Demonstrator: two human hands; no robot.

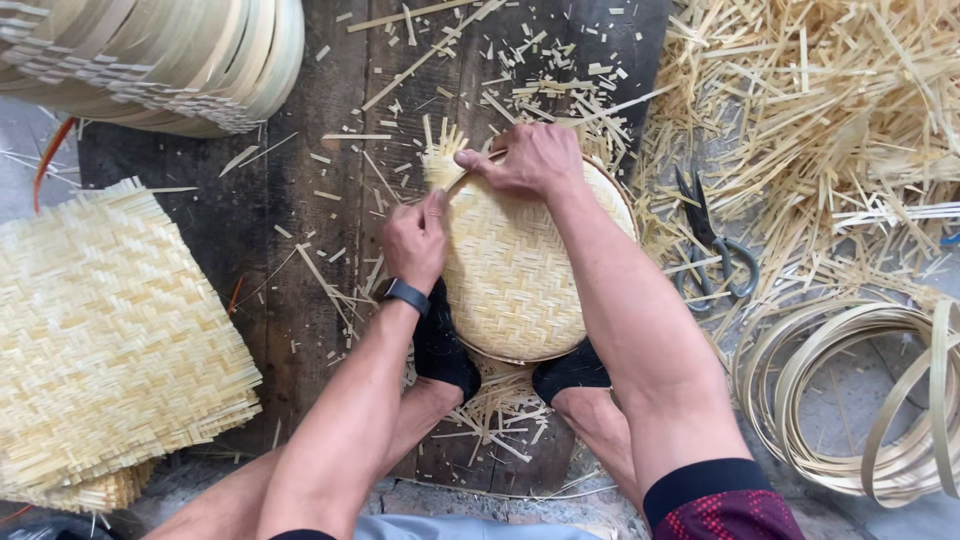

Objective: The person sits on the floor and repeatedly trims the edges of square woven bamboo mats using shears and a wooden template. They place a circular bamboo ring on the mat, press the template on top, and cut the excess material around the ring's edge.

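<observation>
Right hand (532, 160) fingers curled, clamped on far rim of round woven bamboo tray (520, 270). Left hand (415, 240) pinching rim just beside, near splayed strip ends (443, 160). Tray braced between black-socked feet (505, 365) on dark plank (300, 220). Scissors (715, 240) well right, among offcuts. Risk: stiff ends may splinter fingertips; rim may spring free if pinch slackens.

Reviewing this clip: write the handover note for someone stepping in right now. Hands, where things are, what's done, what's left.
Left hand pinches the rim of the round woven basket at its upper left edge. Right hand presses the top of the rim, beside the loose strip ends. Both feet pin the basket's near edge to the wooden board. Scissors lie to the right.
Done: rim mostly seated. Left: those protruding ends.
</observation>
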